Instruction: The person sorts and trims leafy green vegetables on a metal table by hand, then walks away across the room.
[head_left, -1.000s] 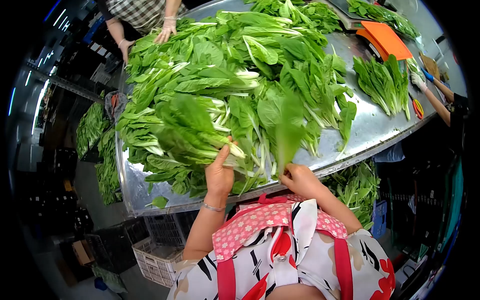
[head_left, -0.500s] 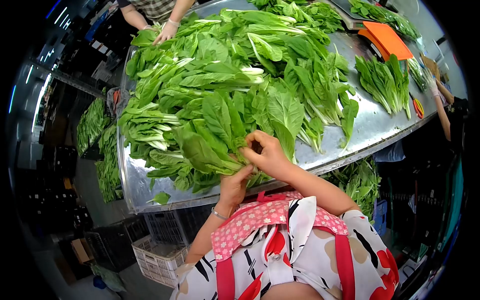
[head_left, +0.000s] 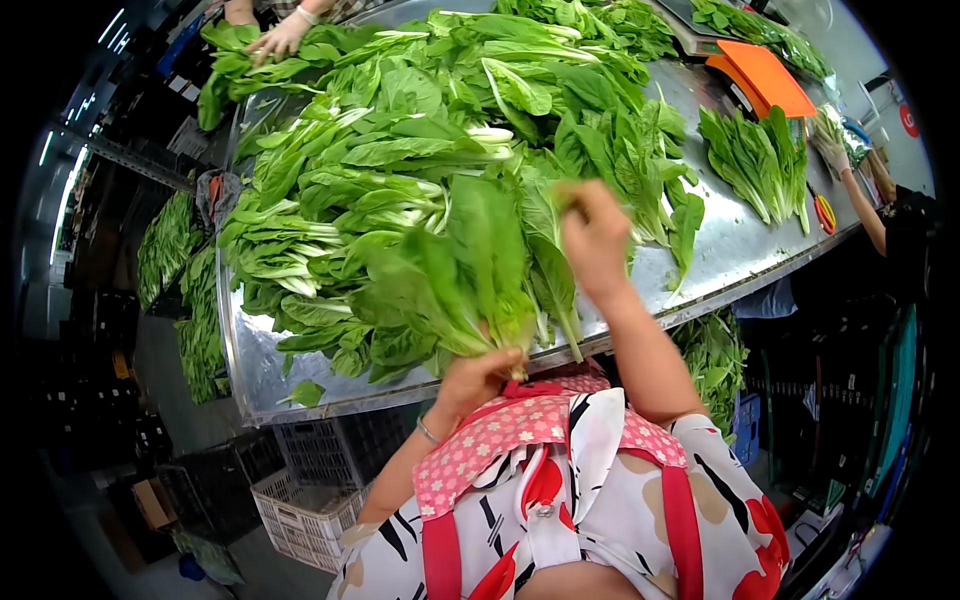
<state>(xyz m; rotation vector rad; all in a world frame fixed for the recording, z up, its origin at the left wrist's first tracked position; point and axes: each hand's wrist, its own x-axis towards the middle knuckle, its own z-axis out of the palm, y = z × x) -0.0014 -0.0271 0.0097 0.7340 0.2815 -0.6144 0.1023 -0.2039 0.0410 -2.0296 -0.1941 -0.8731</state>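
My left hand grips a bunch of leafy greens by its pale stem end, close to the table's near edge. The leaves point up and away from me. My right hand is raised to the right of that bunch, over loose greens. Its fingers are curled in and smeared by motion, so whatever they may hold is hidden. A large heap of the same greens spreads across the metal table beyond both hands.
An orange tray sits at the far right near a separate bunch and scissors. Co-workers' gloved hands show at the upper left and right edge. A white crate stands below the table.
My right hand has left the stems and moved up and right. My left hand keeps the bunch, now more upright. The upper-left co-worker's hand has shifted left with greens.
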